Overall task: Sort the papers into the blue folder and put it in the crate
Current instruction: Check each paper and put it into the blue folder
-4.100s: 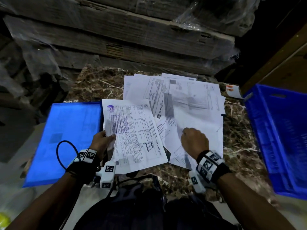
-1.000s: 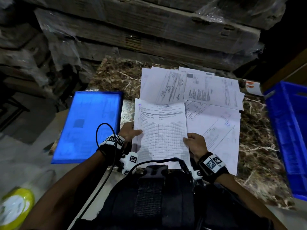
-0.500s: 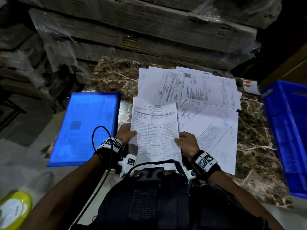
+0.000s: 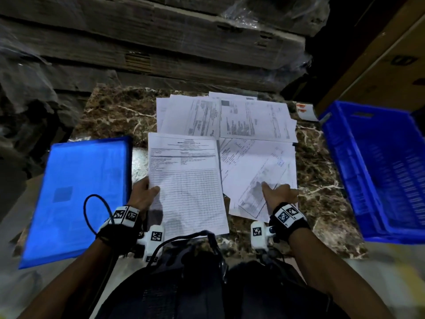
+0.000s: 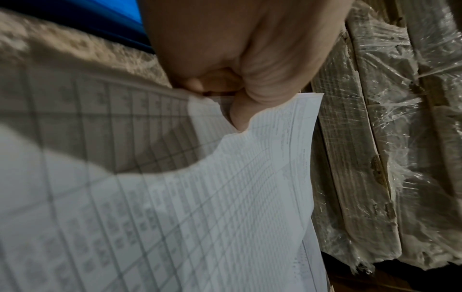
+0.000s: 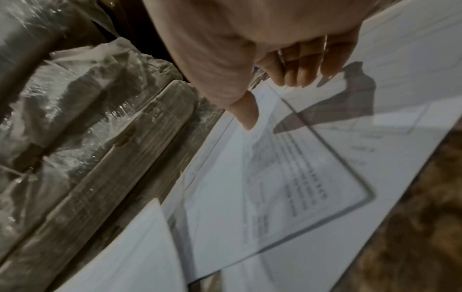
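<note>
My left hand pinches the left edge of a gathered stack of printed papers, thumb on top; the left wrist view shows the thumb pressing the sheets. My right hand lies open over loose papers to the right of the stack; in the right wrist view its thumb touches a framed sheet. More sheets lie spread behind. The closed blue folder lies on the left. At the right stands the blue crate.
The brown marble table carries everything. Plastic-wrapped cardboard stacks rise right behind it. A small white card with red marks lies by the crate's far corner. A brown carton stands at the upper right.
My right hand has let go of the stack's right edge and moved right onto the loose sheets. The left hand keeps hold of the stack.
</note>
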A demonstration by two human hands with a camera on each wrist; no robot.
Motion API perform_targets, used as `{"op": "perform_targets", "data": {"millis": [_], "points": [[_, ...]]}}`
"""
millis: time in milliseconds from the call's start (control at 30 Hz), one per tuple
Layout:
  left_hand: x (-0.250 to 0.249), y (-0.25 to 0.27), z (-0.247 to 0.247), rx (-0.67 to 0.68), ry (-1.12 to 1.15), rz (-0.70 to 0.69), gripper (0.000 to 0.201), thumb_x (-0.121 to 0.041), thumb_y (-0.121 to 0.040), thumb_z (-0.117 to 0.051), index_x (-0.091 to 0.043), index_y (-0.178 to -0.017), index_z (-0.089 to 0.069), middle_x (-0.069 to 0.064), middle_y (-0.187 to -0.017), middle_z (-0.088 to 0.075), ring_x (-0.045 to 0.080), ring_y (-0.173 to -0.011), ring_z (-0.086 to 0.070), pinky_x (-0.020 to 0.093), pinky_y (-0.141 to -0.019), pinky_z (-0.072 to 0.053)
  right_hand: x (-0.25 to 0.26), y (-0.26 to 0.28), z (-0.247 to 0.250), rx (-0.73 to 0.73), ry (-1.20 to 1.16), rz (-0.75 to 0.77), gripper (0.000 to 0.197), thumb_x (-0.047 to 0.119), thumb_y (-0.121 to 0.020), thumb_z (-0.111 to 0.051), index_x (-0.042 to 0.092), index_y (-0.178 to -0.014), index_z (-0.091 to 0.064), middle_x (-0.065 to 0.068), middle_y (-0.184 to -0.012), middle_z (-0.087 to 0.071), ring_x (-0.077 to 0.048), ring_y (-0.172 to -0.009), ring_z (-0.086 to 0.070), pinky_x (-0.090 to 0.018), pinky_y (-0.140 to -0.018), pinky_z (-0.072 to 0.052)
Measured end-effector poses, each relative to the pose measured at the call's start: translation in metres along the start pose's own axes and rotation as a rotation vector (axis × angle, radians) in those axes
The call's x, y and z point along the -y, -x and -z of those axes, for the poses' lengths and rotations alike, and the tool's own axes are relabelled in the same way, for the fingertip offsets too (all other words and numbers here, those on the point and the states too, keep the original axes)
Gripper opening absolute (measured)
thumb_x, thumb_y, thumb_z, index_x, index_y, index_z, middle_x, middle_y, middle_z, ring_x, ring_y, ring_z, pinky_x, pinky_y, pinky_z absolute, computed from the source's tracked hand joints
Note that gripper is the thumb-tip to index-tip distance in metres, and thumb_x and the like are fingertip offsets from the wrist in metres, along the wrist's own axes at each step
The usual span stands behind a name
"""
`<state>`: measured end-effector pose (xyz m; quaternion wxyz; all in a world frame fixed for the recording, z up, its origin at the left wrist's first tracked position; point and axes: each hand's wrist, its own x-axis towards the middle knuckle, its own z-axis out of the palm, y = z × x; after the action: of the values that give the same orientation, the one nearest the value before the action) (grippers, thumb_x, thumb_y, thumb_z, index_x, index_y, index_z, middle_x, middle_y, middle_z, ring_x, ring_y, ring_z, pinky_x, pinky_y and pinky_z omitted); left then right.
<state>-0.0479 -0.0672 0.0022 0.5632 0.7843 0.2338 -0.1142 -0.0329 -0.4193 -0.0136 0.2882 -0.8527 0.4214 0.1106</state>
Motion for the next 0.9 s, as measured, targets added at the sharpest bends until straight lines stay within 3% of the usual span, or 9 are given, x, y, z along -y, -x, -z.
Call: {"op": "perform_targets", "data": {"millis": [67, 200, 400, 633, 700, 767, 833, 900], "points": [[-0.001, 0.000, -0.002, 0.008, -0.010, 0.005, 0.031, 0.009, -0.090, -0.050, 0.008, -0.120, -0.056, 0.016, -0.117, -0.060, 0.026, -0.097, -0.057, 0.034, -0.081, -0.044, 0.000, 0.001, -0.005, -0.004, 0.024, 0.012, 0.082, 0.059, -0.078, -0.066, 0.001, -0.129, -0.039, -0.018, -0.141, -0.023, -0.039, -0.132, -0.025, -0.050, -0.107, -0.031], [-0.003, -0.001, -0.003, 0.010, -0.020, 0.005, 0.031, 0.008, -0.090, -0.049, 0.008, -0.121, -0.056, 0.016, -0.118, -0.059, 0.030, -0.103, -0.058, 0.033, -0.081, -0.044, 0.008, 0.007, -0.012, -0.065, 0.142, 0.045, 0.078, 0.057, -0.078, -0.068, 0.003, -0.127, -0.039, -0.016, -0.137, -0.028, -0.036, -0.131, -0.026, -0.049, -0.108, -0.027], [0.006, -0.005, 0.007, 0.008, 0.007, 0.005, 0.030, 0.009, -0.089, -0.049, 0.009, -0.119, -0.056, 0.022, -0.116, -0.061, 0.024, -0.092, -0.056, 0.033, -0.077, -0.043, 0.010, 0.005, -0.010, -0.084, 0.169, 0.074, 0.063, 0.046, -0.086, -0.065, 0.002, -0.126, -0.047, -0.016, -0.134, -0.036, -0.037, -0.126, -0.035, -0.049, -0.105, -0.031], [0.012, -0.009, 0.017, -0.009, 0.032, 0.012, 0.026, 0.006, -0.089, -0.053, 0.007, -0.114, -0.059, 0.022, -0.113, -0.063, 0.029, -0.095, -0.060, 0.037, -0.080, -0.046, 0.013, -0.003, -0.008, -0.043, 0.038, 0.017, 0.073, 0.037, -0.080, -0.074, 0.002, -0.132, -0.037, -0.019, -0.139, -0.039, -0.039, -0.130, -0.037, -0.052, -0.107, -0.034], [0.013, -0.009, 0.019, 0.002, 0.038, 0.010, 0.027, 0.007, -0.089, -0.052, 0.008, -0.116, -0.058, 0.024, -0.113, -0.062, 0.031, -0.095, -0.060, 0.037, -0.080, -0.045, 0.015, -0.005, -0.005, -0.021, -0.017, 0.018, 0.074, 0.033, -0.078, -0.076, 0.002, -0.131, -0.034, -0.020, -0.134, -0.046, -0.041, -0.123, -0.047, -0.050, -0.100, -0.043], [0.013, -0.008, 0.020, 0.009, 0.034, 0.006, 0.027, 0.007, -0.089, -0.052, 0.008, -0.115, -0.058, 0.025, -0.113, -0.062, 0.033, -0.097, -0.060, 0.036, -0.080, -0.044, 0.016, -0.005, 0.000, -0.008, -0.064, 0.017, 0.064, 0.024, -0.080, -0.072, 0.001, -0.128, -0.037, -0.023, -0.122, -0.055, -0.040, -0.106, -0.058, -0.042, -0.083, -0.051], [0.012, -0.007, 0.022, 0.016, 0.019, -0.009, 0.027, 0.007, -0.090, -0.051, 0.009, -0.116, -0.058, 0.025, -0.115, -0.062, 0.029, -0.096, -0.058, 0.034, -0.080, -0.043, 0.012, -0.005, 0.005, 0.002, -0.123, 0.027, 0.044, 0.018, -0.084, -0.065, -0.002, -0.119, -0.048, -0.023, -0.107, -0.059, -0.035, -0.086, -0.060, -0.033, -0.066, -0.046], [0.011, -0.005, 0.024, 0.028, 0.021, -0.027, 0.029, 0.008, -0.091, -0.049, 0.009, -0.119, -0.057, 0.026, -0.118, -0.060, 0.029, -0.096, -0.057, 0.034, -0.080, -0.042, 0.004, -0.004, 0.008, 0.030, -0.220, 0.041, 0.026, 0.015, -0.085, -0.062, -0.003, -0.104, -0.058, -0.020, -0.097, -0.061, -0.033, -0.081, -0.059, -0.032, -0.064, -0.041]]}}
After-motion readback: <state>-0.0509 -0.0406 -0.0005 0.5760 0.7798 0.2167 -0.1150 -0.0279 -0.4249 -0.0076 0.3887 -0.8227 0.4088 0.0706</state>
